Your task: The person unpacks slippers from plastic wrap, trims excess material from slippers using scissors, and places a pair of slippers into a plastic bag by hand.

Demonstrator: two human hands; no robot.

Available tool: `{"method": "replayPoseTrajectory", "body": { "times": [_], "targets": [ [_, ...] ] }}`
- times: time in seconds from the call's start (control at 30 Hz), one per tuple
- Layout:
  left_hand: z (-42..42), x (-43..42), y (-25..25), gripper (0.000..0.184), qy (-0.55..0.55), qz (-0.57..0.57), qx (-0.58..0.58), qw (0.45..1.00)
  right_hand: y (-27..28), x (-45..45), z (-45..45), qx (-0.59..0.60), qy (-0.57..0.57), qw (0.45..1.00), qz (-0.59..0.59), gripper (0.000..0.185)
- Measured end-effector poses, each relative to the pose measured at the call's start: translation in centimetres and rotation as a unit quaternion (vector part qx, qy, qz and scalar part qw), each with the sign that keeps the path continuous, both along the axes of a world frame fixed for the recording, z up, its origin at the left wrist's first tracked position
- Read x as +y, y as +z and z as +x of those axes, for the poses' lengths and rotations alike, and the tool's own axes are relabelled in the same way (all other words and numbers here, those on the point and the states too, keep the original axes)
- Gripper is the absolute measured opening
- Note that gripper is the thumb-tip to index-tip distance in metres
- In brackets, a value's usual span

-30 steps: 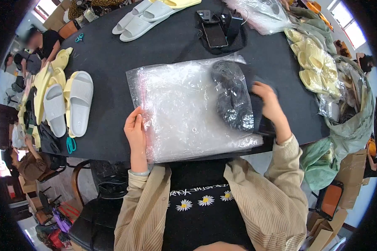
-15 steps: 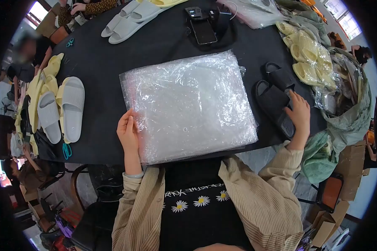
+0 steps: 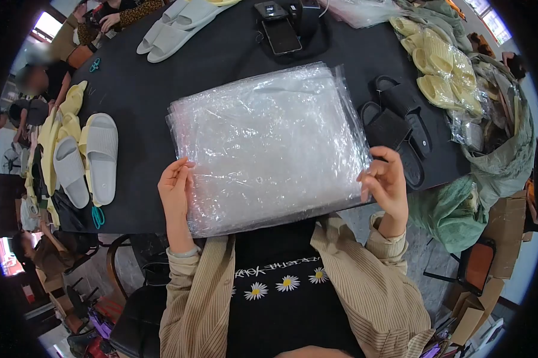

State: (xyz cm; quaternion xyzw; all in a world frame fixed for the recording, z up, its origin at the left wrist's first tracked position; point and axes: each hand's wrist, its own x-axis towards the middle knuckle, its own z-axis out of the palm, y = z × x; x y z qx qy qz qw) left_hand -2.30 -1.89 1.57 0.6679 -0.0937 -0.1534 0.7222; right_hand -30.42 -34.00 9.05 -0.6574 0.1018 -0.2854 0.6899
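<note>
A stack of clear plastic bags (image 3: 269,149) lies flat on the black-covered table in front of me. My left hand (image 3: 175,185) pinches the stack's left edge between thumb and fingers. At the opposite edge is my right hand (image 3: 388,188), its fingers bent and apart, the fingertips close against the plastic. Whether they touch it I cannot tell. Just beyond my right hand rests a pair of black slippers (image 3: 388,126), side by side at a slant.
Grey slippers (image 3: 103,158) and yellow ones (image 3: 72,122) lie at the left, near teal scissors (image 3: 97,217). Bagged yellow slippers (image 3: 439,65) and a green sack (image 3: 496,161) are at the right. Behind the stack stands a phone (image 3: 283,37). Other people sit around the table.
My right hand has left the black slippers and come left to the bag stack's right edge. The slippers now lie more spread apart. My left hand stays at the left edge.
</note>
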Motion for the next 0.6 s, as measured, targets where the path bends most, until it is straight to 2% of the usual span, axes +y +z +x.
{"method": "replayPoseTrajectory", "body": {
  "times": [0.07,0.1,0.13,0.17,0.23,0.37,0.43,0.53,0.57,0.6],
  "targets": [
    [-0.2,0.0,0.5,0.022,0.002,0.034,-0.019,0.999,0.6,-0.6,-0.7,0.113,0.069,0.983,-0.13,0.043],
    [-0.1,0.3,0.5,0.023,-0.012,0.073,-0.05,0.996,0.8,-0.8,-0.5,0.164,0.076,0.972,-0.149,0.047],
    [0.0,0.5,0.5,0.025,-0.027,0.111,-0.082,0.99,0.5,-1.0,-0.2,0.162,0.076,0.973,-0.148,0.047],
    [0.1,0.7,0.2,0.025,-0.026,0.111,-0.084,0.99,0.0,-1.2,0.1,0.208,0.057,0.96,-0.178,0.049],
    [0.2,1.0,-0.3,0.032,-0.09,0.224,-0.153,0.958,-1.2,-1.7,0.3,0.276,0.042,0.937,-0.211,0.048],
    [0.2,1.1,0.7,0.038,-0.132,0.193,-0.108,0.966,-1.1,-3.5,0.5,0.292,0.097,0.934,-0.18,0.041],
    [1.4,1.2,2.3,0.045,-0.135,0.285,-0.272,0.909,-0.4,-5.0,1.5,0.238,0.079,0.955,-0.16,0.037],
    [4.3,0.6,3.7,0.051,-0.091,0.303,-0.345,0.884,1.1,-7.1,4.8,0.228,-0.016,0.953,-0.197,0.038],
    [5.5,0.1,3.6,0.052,-0.068,0.295,-0.329,0.894,1.3,-7.5,6.2,0.224,-0.018,0.953,-0.201,0.038],
    [6.5,-0.8,3.7,0.052,-0.064,0.292,-0.333,0.894,1.1,-8.0,7.7,0.21,-0.092,0.91,-0.347,0.041]
  ]
}}
